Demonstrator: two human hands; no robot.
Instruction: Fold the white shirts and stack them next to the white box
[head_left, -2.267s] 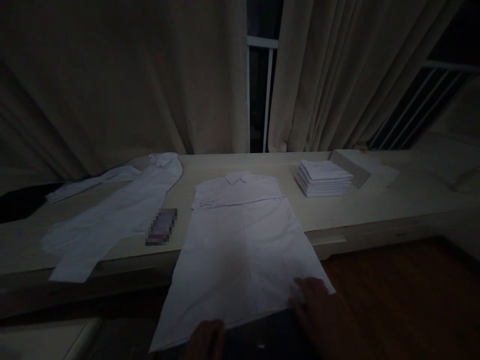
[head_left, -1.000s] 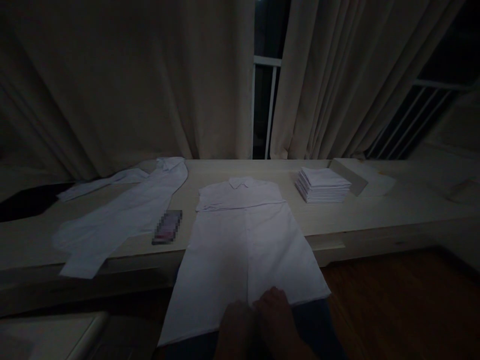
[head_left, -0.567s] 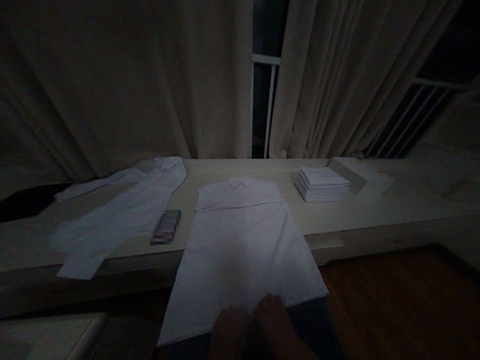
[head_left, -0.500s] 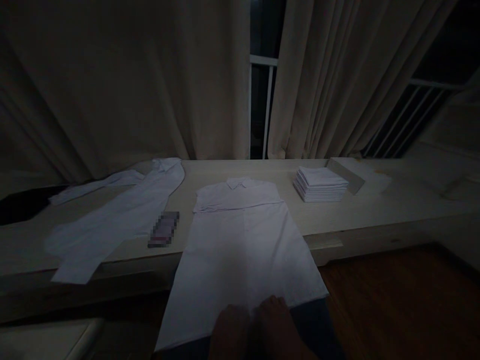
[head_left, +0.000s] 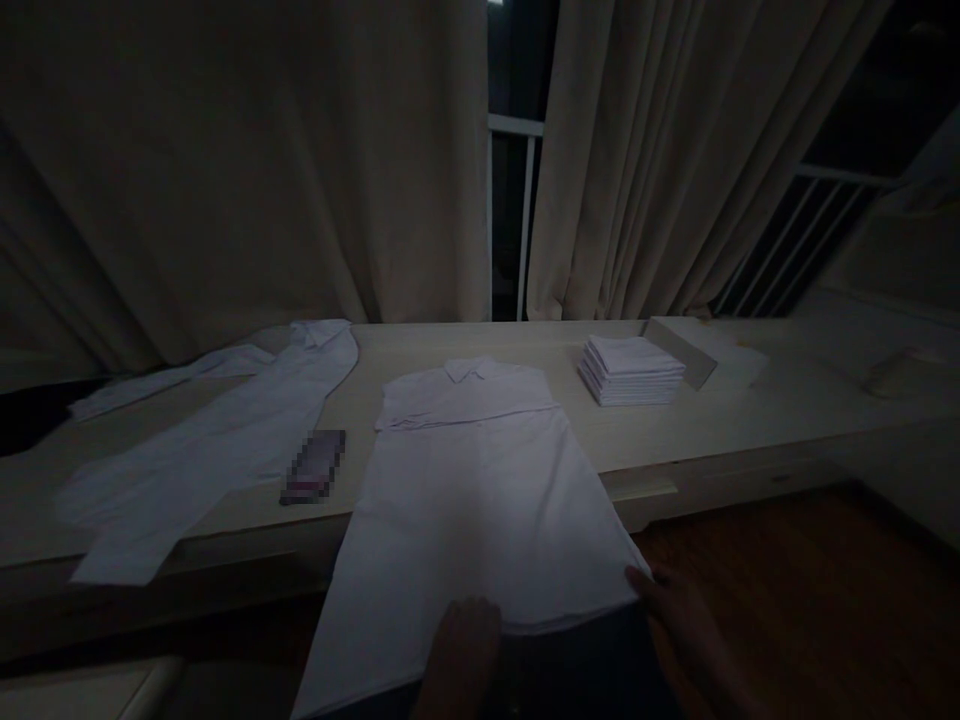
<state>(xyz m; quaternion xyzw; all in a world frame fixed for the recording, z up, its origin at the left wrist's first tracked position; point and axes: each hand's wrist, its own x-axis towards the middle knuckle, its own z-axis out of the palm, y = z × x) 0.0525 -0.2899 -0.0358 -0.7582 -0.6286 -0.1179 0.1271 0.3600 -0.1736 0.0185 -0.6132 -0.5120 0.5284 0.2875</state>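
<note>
Reaching over the near end of a white collared cotton-looking shirt [head_left: 517, 490], the person's two bare hands worked at its hem in the head view, the only one. At mid-hem, the left hand [head_left: 466, 632] curled its fingers on the cloth; whether they gripped it could not be told. At the near right corner, the right hand [head_left: 679, 605] had a digit over the edge, its other fingers too dark to show a firm pinch.

Away from the hands, the shirt ran onto a pale flat-topped counter [head_left: 750, 400], collar farthest. It looked part-way along: a crosswise fold lay below the collar and no sleeves spread outward, yet the lower body was full length and unfolded. Beyond the right hand sat a neat stack of folded white cloth [head_left: 631, 370], seemingly finished. Beyond and left of the left hand, a loosely spread white long-sleeved shirt [head_left: 225, 420] appeared unfolded, with a pixelated rectangular item [head_left: 313, 468] just beside it.
</note>
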